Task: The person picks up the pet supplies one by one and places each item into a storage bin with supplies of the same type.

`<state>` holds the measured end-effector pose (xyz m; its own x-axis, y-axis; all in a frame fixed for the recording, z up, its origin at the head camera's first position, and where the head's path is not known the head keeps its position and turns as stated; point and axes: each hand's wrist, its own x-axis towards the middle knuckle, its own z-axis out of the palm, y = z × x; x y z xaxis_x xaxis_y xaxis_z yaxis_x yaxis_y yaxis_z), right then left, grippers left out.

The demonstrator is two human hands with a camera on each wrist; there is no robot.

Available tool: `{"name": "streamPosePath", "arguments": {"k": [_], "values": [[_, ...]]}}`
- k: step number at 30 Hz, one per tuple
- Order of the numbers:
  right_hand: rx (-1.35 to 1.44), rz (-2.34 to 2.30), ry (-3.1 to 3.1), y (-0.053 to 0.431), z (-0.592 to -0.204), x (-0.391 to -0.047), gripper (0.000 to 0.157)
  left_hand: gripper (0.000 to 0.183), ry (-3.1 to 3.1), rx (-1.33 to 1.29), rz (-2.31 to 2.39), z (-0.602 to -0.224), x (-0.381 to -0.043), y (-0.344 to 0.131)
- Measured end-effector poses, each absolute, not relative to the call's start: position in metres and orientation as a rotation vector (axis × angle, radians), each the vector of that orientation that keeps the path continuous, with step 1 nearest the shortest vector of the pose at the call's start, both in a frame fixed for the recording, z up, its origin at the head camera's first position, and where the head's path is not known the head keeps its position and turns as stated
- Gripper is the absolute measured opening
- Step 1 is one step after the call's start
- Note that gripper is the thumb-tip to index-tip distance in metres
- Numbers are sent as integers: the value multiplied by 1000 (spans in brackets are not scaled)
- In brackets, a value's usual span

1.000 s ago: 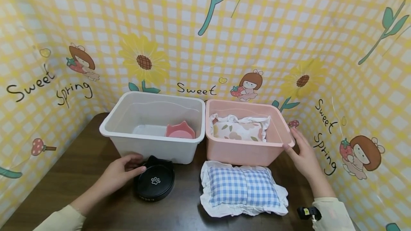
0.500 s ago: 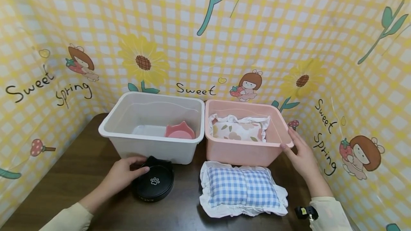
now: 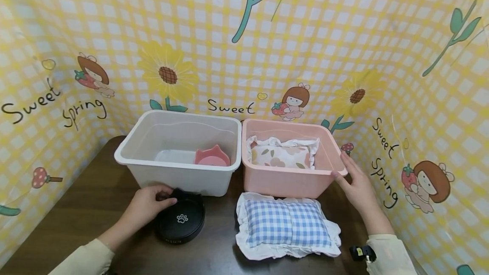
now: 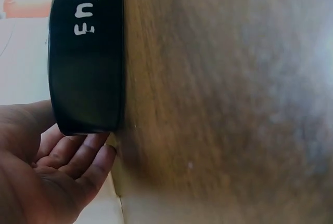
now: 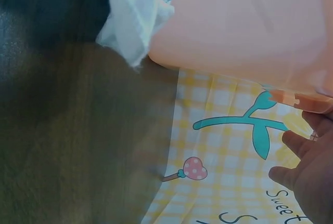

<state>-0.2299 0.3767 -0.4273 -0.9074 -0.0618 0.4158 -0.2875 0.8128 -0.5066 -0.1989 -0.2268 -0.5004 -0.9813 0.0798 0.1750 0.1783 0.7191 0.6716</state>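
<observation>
A black pet bowl (image 3: 181,220) with a white paw print and small cat ears stands on the table in front of the white bin (image 3: 179,177). My left hand (image 3: 147,205) grips its left side, thumb over the rim and fingers round the outside wall. White lettering shows on the bowl's side in the left wrist view. My right hand (image 3: 359,186) touches the front right corner of the pink bin (image 3: 282,183), its fingers fairly straight along the outer side and thumb at the rim. Before that bin lies a blue checked pillow (image 3: 288,224) with white frills.
Inside the white bin is a pink cat-eared bowl (image 3: 212,156). A floral frilled pillow (image 3: 280,156) lies in the pink bin. Both bins stand side by side against a yellow checked cloth (image 3: 237,67) at the back of the dark wooden table (image 3: 88,207).
My left thumb and fingers have closed in further on the black pet bowl's rim. The right hand stays at the pink bin's corner. The head view has shifted slightly.
</observation>
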Motion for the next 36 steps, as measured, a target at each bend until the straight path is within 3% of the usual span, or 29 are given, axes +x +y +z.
{"name": "streamPosePath", "arguments": {"k": [21,36], "values": [[236,863,-2601,375,-430,-230,70,7,-2713,-163,-1037,-499,-197,-229],[196,915,-2630,376,-427,-229,72,13,-2616,-156,-970,-481,-183,-232]]}}
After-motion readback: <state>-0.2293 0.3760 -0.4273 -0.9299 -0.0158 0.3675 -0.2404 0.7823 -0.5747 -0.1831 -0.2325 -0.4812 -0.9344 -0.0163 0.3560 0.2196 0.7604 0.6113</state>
